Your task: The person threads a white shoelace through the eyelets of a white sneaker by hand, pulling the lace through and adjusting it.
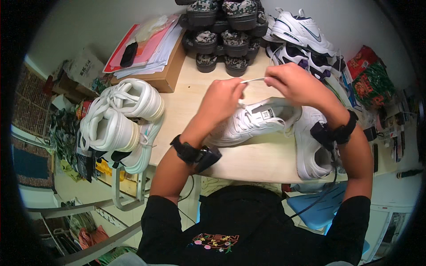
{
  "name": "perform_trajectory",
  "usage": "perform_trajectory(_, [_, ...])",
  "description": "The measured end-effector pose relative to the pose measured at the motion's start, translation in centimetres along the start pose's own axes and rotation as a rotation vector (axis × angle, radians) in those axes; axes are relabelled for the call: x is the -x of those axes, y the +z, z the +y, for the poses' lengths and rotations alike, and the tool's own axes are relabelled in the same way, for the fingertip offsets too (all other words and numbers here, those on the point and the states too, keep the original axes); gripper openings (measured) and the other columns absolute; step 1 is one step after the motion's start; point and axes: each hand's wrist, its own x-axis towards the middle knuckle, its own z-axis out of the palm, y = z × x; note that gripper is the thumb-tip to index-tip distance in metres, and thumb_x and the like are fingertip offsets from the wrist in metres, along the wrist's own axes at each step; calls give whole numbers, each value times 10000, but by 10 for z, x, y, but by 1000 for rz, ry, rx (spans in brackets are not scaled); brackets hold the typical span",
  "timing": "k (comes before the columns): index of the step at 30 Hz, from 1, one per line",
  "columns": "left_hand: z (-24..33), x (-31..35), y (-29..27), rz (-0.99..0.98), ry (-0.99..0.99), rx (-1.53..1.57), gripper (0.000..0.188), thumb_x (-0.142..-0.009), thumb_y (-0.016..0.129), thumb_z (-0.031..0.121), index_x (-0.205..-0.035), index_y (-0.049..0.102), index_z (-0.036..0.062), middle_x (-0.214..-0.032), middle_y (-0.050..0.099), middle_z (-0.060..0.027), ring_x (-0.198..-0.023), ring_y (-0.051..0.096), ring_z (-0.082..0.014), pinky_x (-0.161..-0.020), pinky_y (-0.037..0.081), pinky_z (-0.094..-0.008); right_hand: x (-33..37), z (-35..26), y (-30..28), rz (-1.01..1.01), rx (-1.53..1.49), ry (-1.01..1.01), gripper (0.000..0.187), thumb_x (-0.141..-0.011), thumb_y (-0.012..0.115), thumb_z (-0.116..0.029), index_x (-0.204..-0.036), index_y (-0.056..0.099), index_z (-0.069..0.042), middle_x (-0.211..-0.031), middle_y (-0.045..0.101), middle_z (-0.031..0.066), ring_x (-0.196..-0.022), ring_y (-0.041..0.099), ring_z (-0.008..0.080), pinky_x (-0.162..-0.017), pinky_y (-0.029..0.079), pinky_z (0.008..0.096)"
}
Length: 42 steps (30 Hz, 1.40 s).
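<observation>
A white sneaker [227, 131] lies on the light wooden table, its toe to the left and its opening to the right. Above it, my left hand [222, 98] and my right hand [290, 83] each pinch a white shoelace [255, 80], which runs taut between them. Lacing crosses the shoe's tongue, and a loose loop of lace hangs by its opening. Close to that shoe's heel, below my right forearm, rests another white sneaker [306, 148], its opening toward me. The left hand hides part of the first shoe's upper edge.
White sneakers [113, 128] are piled at the table's left edge. Behind stand a cardboard box [171, 73] bearing papers and a dark phone-like object [129, 55], stacked camouflage shoes [222, 40], and white-and-dark sneakers [301, 33]. A blue stool [317, 206] stands below the table's right side.
</observation>
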Motion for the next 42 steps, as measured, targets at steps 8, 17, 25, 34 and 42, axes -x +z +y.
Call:
perform_trajectory(8, [-54, -2, -22, -303, -245, -250, 270, -958, 540, 185, -1088, 636, -32, -841, 685, -164, -763, 649, -254, -737, 490, -352, 24, 34, -8, -47, -25, 156, 205, -943, 551, -174, -884, 616, 11, -746, 621, 184, -692, 591, 341, -672, 473, 395])
perform_trajectory(17, [-1, -8, 4, -202, -54, 430, 195, -945, 610, 108, -1095, 625, -16, -881, 643, -17, -753, 557, -72, -688, 465, -223, -1, -6, 18, -87, 138, 106, 199, -909, 605, -204, -897, 639, -9, -769, 631, 187, -735, 603, 385, -680, 486, 442])
perform_trajectory(25, [-16, 8, -7, -215, -128, 167, 135, -894, 651, 105, -956, 650, -15, -800, 620, -3, -702, 519, -60, -639, 454, -239, 23, -3, 54, 80, 60, -8, 80, -819, 662, -123, -826, 656, -44, -919, 600, 104, -867, 601, 307, -728, 504, 404])
perform_trajectory(34, [-18, 6, 2, -312, 35, 151, 132, -877, 661, 102, -950, 683, -5, -823, 659, -100, -699, 584, -137, -656, 485, -280, 39, -6, 55, 72, 8, -59, 71, -762, 687, -53, -832, 679, -45, -925, 620, 81, -902, 592, 280, -764, 501, 381])
perform_trajectory(42, [-12, -1, 7, -355, -77, 126, 107, -840, 698, 59, -926, 696, -5, -799, 696, -100, -714, 627, -120, -673, 511, -277, 36, -4, 58, 102, 0, -76, 70, -762, 690, -56, -829, 674, -44, -914, 620, 80, -890, 585, 281, -767, 496, 381])
